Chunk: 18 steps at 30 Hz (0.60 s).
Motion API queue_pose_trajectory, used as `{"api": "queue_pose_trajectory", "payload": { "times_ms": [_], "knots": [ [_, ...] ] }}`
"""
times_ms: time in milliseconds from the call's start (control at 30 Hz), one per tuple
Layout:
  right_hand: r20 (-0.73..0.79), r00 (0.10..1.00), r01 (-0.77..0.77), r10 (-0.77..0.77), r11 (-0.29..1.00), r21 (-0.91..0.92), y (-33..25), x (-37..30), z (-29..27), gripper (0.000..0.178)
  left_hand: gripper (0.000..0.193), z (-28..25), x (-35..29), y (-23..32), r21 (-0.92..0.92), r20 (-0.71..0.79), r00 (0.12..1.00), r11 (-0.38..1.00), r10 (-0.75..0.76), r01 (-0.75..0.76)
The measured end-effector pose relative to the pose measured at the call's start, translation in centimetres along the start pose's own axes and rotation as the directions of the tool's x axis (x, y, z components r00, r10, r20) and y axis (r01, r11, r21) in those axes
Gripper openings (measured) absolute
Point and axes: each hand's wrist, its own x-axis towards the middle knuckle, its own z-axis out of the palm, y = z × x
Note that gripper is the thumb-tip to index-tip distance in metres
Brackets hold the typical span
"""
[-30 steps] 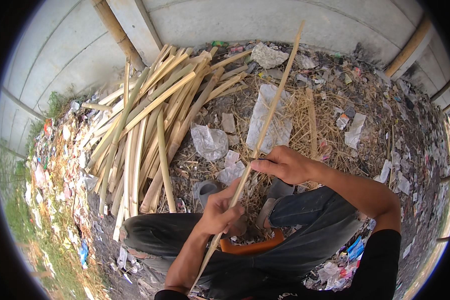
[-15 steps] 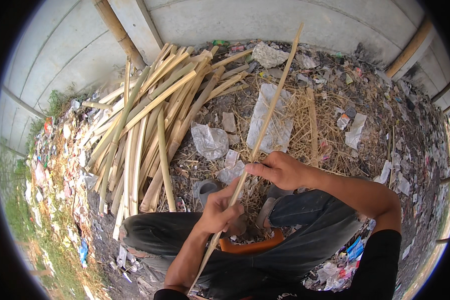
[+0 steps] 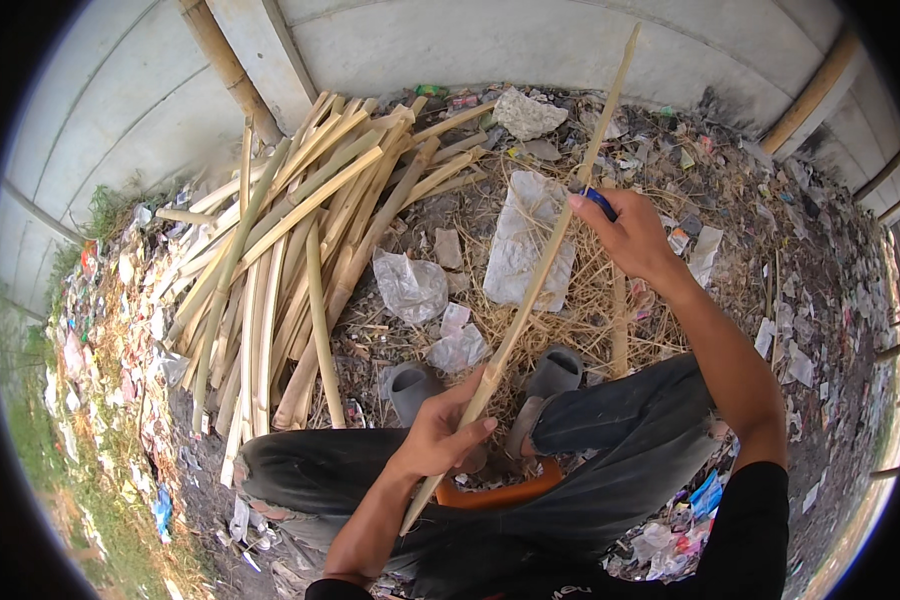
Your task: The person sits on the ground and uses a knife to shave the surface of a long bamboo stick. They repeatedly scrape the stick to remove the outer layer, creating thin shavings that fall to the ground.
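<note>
Right hand [image 3: 634, 232]: has moved farther out along the bamboo strip [image 3: 538, 283] since the earlier frame, closed around a blue tool [image 3: 598, 204] at its edge.
Left hand [image 3: 438, 432]: I see it gripping the strip's near part.
Bamboo strip: slanting from near left to far right.
Bamboo pile [image 3: 300, 230]: left, beyond the trousers [image 3: 610, 460].

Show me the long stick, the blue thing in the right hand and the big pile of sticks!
Long stick [image 3: 525, 305]: head view, about halfway along it.
Blue thing [image 3: 600, 203]: head view, on its visible blue side.
Pile of sticks [image 3: 313, 208]: head view, on a pale stick near its top.
</note>
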Motion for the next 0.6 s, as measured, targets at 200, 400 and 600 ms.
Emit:
{"api": "queue_pose_trajectory", "payload": {
  "times_ms": [200, 400, 600],
  "knots": [
    [-0.085, 0.993, 0.076, -0.086, 0.99, -0.117, 0.0, -0.2, -1.1, 0.056, 0.071, -0.1, -0.1, -0.4, -0.014, 0.008, 1.0, 1.0, -0.002, 0.002],
    [0.019, 0.997, 0.078, -0.078, 0.997, -0.008, -1.3, -1.4, 0.4, 0.056, 0.071, -0.7, 0.1, -1.0, -0.019, -0.024, 1.0, 1.0, 0.006, -0.007],
    [0.002, 0.991, 0.132, -0.133, 0.982, -0.137, -2.0, -1.3, 0.3, 0.06, 0.071, -0.8, 0.2, -1.7, -0.098, -0.026, 0.999, 0.995, 0.023, -0.026]
  ]
}}
